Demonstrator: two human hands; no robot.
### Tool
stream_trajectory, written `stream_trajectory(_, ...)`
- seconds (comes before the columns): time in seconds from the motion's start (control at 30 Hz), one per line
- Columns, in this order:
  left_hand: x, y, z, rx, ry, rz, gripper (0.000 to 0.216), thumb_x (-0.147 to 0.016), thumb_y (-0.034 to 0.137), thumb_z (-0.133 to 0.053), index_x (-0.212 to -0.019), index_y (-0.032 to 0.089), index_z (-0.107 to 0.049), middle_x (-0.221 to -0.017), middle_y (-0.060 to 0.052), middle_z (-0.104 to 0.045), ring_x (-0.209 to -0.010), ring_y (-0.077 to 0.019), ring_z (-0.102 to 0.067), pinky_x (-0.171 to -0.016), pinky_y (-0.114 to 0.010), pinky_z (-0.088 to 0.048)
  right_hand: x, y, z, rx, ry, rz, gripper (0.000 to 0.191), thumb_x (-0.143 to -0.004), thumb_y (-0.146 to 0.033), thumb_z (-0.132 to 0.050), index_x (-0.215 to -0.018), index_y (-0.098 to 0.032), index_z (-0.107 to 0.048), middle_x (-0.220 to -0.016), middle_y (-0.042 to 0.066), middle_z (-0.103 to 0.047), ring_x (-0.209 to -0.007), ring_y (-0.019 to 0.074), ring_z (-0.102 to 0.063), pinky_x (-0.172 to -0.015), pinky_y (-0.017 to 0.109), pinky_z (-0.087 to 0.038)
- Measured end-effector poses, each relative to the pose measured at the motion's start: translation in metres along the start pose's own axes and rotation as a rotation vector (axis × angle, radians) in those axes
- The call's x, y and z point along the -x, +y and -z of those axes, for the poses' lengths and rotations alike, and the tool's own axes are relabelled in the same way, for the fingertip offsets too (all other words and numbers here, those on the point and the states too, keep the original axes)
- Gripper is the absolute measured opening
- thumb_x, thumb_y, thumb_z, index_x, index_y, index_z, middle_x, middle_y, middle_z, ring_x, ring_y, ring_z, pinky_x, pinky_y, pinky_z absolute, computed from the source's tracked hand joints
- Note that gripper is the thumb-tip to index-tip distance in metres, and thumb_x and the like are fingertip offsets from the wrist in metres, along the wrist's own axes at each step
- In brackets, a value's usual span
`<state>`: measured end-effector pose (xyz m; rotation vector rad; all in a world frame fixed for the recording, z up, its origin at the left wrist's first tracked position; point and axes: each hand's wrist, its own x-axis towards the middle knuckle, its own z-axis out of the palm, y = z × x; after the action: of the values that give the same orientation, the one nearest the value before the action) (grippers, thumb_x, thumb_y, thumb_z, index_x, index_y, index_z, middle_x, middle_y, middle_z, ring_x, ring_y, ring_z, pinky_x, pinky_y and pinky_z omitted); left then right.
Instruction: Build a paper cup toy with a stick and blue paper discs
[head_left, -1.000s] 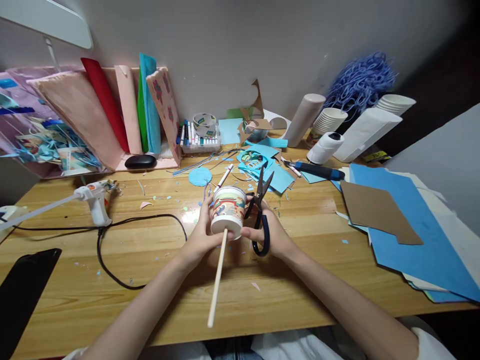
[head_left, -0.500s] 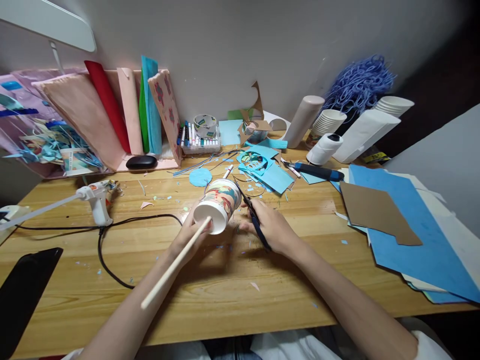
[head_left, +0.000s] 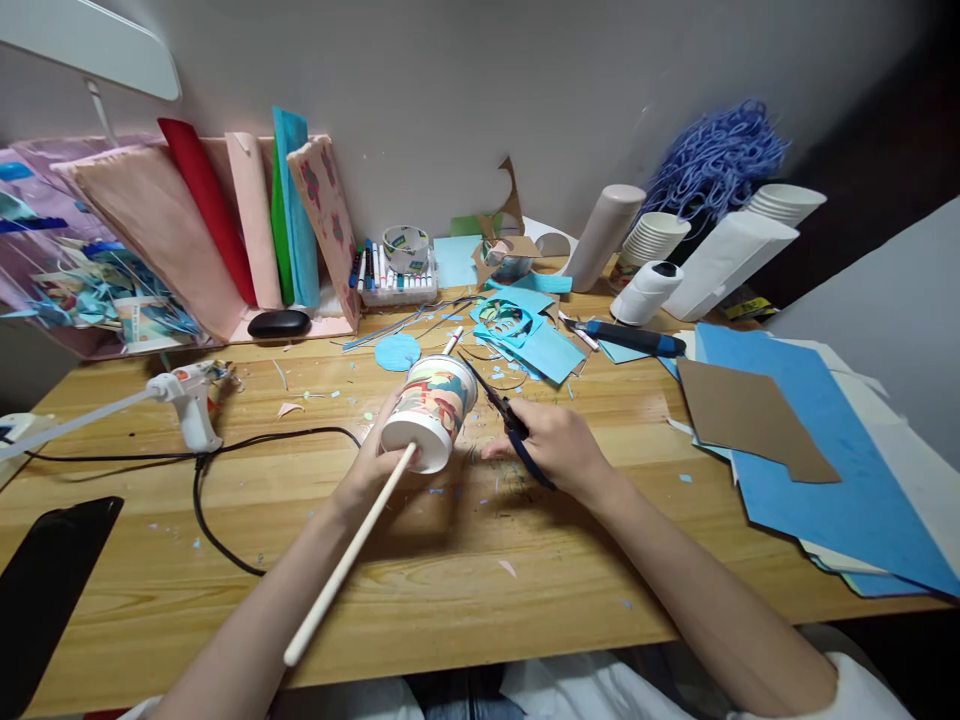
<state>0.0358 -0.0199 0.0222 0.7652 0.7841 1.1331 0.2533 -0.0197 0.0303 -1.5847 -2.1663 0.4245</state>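
Observation:
My left hand (head_left: 373,462) is wrapped round a patterned paper cup (head_left: 433,405), tilted so that its white base faces me. A pale wooden stick (head_left: 349,560) runs out of the middle of that base toward the desk's front edge. In my right hand (head_left: 559,445) is a pair of dark-handled scissors (head_left: 517,425), fingers on the handles. The blades point up and left, close to the cup's far rim; whether they touch it I cannot tell. Beyond the cup lies a blue paper disc (head_left: 397,351).
A white glue gun (head_left: 191,405) with a black cord stands at left. Blue paper scraps (head_left: 551,348), a utility knife (head_left: 634,338) and a thread spool (head_left: 646,293) lie behind my right hand. Blue sheets (head_left: 840,480) and brown cardboard (head_left: 750,420) are stacked at right.
The scissors have turned a little, their handles shifting to the right with my right hand. The stick's near end has dipped slightly toward me. My left hand still holds the cup.

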Motion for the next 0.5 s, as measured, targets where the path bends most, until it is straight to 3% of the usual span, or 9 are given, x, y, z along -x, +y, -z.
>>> stream_trajectory(0.27, -0.0001, 0.0004, 0.0032, -0.025, 0.001, -0.022, 0.077, -0.048, 0.032, -0.08, -0.119, 0.021, -0.053, -0.103, -0.006, -0.064, -0.092, -0.0226, -0.06, -0.079, -0.029, -0.049, -0.0006, -0.0087, 0.0041, -0.082, -0.203, 0.016, 0.062, -0.072, -0.071, -0.045, -0.099, -0.015, -0.048, -0.077, 0.008, -0.063, -0.065, 0.0231, -0.058, -0.057, 0.029, -0.037)
stream_trajectory(0.5, 0.0003, 0.005, -0.0033, -0.02, -0.046, -0.04, 0.08, -0.041, 0.026, -0.083, -0.117, 0.022, -0.055, -0.109, -0.005, -0.063, -0.095, -0.0244, -0.061, -0.08, -0.03, -0.049, 0.0007, -0.0073, 0.0035, 0.011, -0.15, 0.026, 0.052, -0.074, -0.069, -0.046, -0.089, -0.019, -0.048, -0.085, 0.01, -0.066, -0.075, 0.027, -0.062, -0.058, 0.03, -0.036)
